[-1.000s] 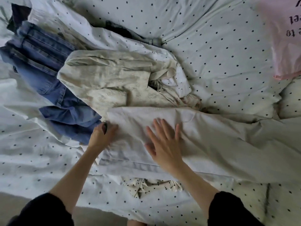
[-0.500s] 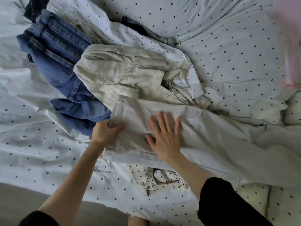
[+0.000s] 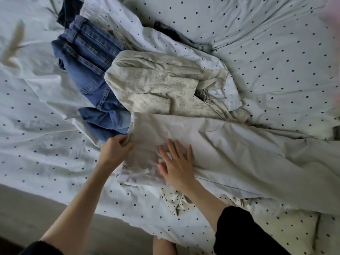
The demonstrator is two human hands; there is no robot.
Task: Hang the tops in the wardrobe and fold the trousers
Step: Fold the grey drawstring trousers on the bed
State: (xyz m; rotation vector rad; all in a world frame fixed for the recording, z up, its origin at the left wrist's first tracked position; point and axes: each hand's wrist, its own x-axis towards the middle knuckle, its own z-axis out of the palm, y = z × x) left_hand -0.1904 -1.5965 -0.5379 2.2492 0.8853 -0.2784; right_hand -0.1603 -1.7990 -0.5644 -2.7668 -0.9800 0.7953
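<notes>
trousers (image 3: 230, 148) spread across bed (image 3: 276, 52), beside jeans (image 3: 92, 70). left grip (image 3: 115, 150) pinched on hem edge; right grip (image 3: 176, 162) flat, fingers apart, pressing. likely risk: loose cloth bunching underneath, spoiling fold.

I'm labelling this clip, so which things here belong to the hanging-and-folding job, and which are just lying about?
Job:
pale trousers, gripped at the end by the left hand, pressed flat by the right hand
blue jeans
cream patterned top

Lying about:
dotted bedsheet
pink item, blurred

Home bedroom – dotted bed sheet (image 3: 276, 61), strewn clothes (image 3: 156, 85)
</notes>
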